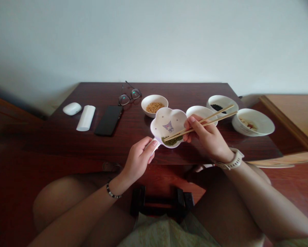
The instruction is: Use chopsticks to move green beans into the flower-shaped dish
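Note:
My left hand (140,156) is closed round the short handle of a white flower-shaped bowl (159,120) with a purple cartoon figure inside. The bowl is tilted towards me, and small green beans (172,141) lie gathered along its near side. Between the fingers of my right hand (207,137) is a pair of wooden chopsticks (215,118), their tips down among the beans. Just behind my right hand stands a white bowl (198,111), partly covered by the hand, so its contents are hidden.
Yellow beans fill part of a white bowl (146,102) behind. At right are a bowl (231,100) of black pieces and a larger bowl (263,127) of pale pieces. Glasses (130,97), a black phone (109,120), a white case (86,118) and a white mouse (72,108) lie left on the dark table (66,137).

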